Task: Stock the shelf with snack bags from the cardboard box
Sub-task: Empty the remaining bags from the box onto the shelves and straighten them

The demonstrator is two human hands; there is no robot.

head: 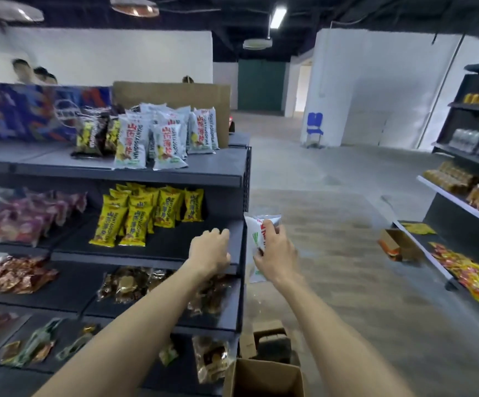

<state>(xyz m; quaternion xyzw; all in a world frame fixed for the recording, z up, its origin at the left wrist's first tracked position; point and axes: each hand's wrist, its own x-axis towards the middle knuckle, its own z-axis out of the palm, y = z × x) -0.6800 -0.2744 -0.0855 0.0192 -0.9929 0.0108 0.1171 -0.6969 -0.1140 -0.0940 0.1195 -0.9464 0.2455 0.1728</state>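
- Your right hand grips a white snack bag beside the shelf end.
- Your left hand rests on the second tier, apparently holding nothing.
- Next: lift it to the white bags on top.

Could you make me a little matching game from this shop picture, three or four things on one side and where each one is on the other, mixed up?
Things:
1. white snack bag
2. yellow bags
3. cardboard box
4. white bags

Places:
A. on the floor at the end of the shelf unit
B. standing on the top shelf
C. held in the right hand
D. on the second shelf down

Pairs: 1-C, 2-D, 3-A, 4-B
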